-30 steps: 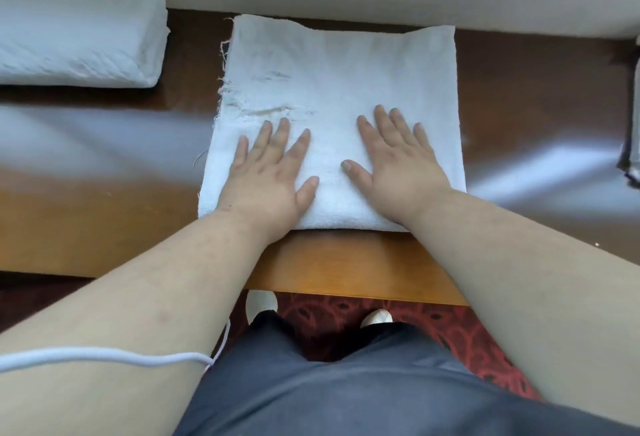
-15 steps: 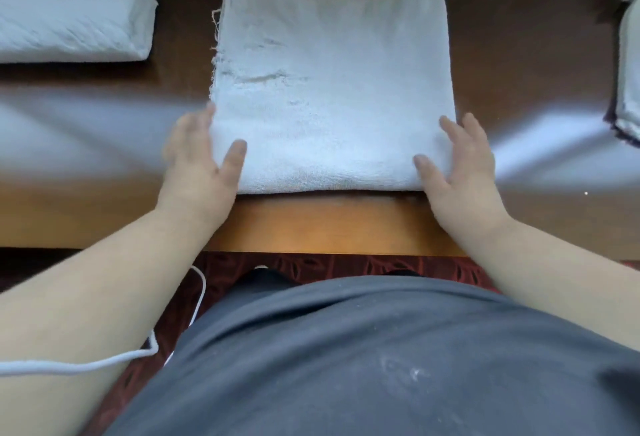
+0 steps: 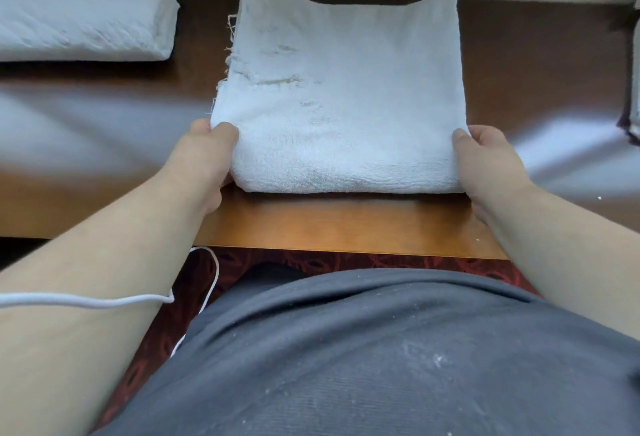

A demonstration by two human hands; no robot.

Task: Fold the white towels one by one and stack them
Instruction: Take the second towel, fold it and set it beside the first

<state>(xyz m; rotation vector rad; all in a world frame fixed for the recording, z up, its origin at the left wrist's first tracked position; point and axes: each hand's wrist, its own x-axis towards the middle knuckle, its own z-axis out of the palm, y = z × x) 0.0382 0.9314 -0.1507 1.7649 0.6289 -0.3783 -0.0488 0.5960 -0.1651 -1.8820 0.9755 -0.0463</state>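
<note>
Change from half a second ago: both hands, then lying flat beside the folded towel (image 3: 341, 99), now grasp it. Left hand (image 3: 204, 155): thumb on top, fingers tucked beneath the near-left corner, gripping. Right hand (image 3: 485, 158): thumb on the top edge, fingers under the near-right corner, gripping.

Folded towel: white, squarish, lying flat at the middle of the wooden table (image 3: 346, 224), its fold toward the person, its left edge frayed with loose threads.

Surface: dark, glossy wood, lighter along the near lip; a pale wall or panel runs behind it. Red patterned carpet (image 3: 346, 260) below.

Surroundings: a stack of folded white towels (image 3: 83, 9) at far left, well apart; more white cloth (image 3: 635, 89) cut off at the right edge. Bare tabletop lies on both sides of the held towel. A white cord (image 3: 104, 300) crosses the left forearm.
</note>
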